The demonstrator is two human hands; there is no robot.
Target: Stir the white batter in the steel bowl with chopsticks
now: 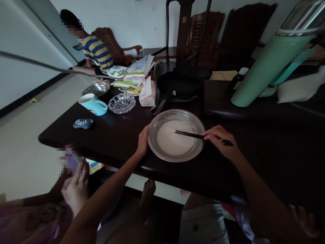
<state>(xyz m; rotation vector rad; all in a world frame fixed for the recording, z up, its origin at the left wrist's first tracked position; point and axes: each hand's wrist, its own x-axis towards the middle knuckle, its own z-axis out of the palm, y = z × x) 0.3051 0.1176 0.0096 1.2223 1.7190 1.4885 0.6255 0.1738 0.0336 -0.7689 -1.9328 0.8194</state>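
Observation:
A round metal bowl stands near the front edge of the dark table. Inside it lies a pale, off-white liquid. My right hand, at the bowl's right, is closed around black chopsticks, whose tips dip into the liquid near its middle. Against the bowl's left rim rests my left hand, its fingers along the outer side; the thumb is not clearly visible.
Behind the bowl are a black bag, a tissue pack, a glass dish, a blue mug and a game controller. A green thermos stands at right. One person sits at back left; another's hands are at lower left.

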